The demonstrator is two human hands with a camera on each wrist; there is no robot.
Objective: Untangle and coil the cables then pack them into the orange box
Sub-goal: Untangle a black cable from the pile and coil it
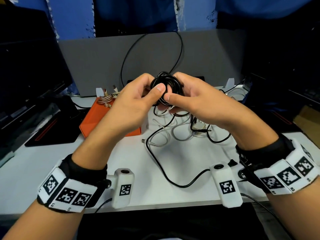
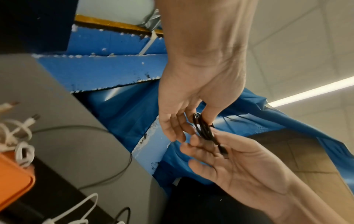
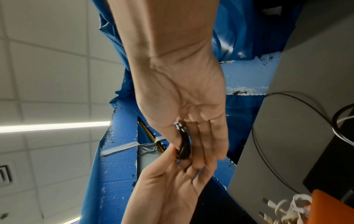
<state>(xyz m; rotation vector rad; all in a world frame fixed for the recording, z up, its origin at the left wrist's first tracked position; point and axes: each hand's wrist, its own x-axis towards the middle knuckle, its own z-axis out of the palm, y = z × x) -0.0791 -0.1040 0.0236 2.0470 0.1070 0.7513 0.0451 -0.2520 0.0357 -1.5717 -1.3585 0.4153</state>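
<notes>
Hands meet in the air above the white surface [image 1: 52, 163], both raised with the wrists bent so the palms face each other. The left hand [image 1: 131, 99] and the right hand [image 1: 195, 99] hold one black cable coil [image 1: 166, 82] between them. The left thumb presses on the front of the coil, and the left fingers [image 2: 172, 128] lie almost straight behind it, so the coil is pinched (seen edge-on from the left wrist). The right thumb and right fingers [image 3: 212, 136] pinch the other side the same way.

A loose black strand goes up from the coil in a big loop in front of the grey panel [image 1: 86, 63]. Another black strand hangs down and trails across the surface toward the person.

Under the hands lies a tangle of white and black cables [image 1: 181, 130], resting on the surface. The orange box [image 1: 93, 118] sits on the surface to the left of the tangle, partly hidden by the left hand. A coiled braided cable [image 1: 104, 99] lies at the far end of the box.
</notes>
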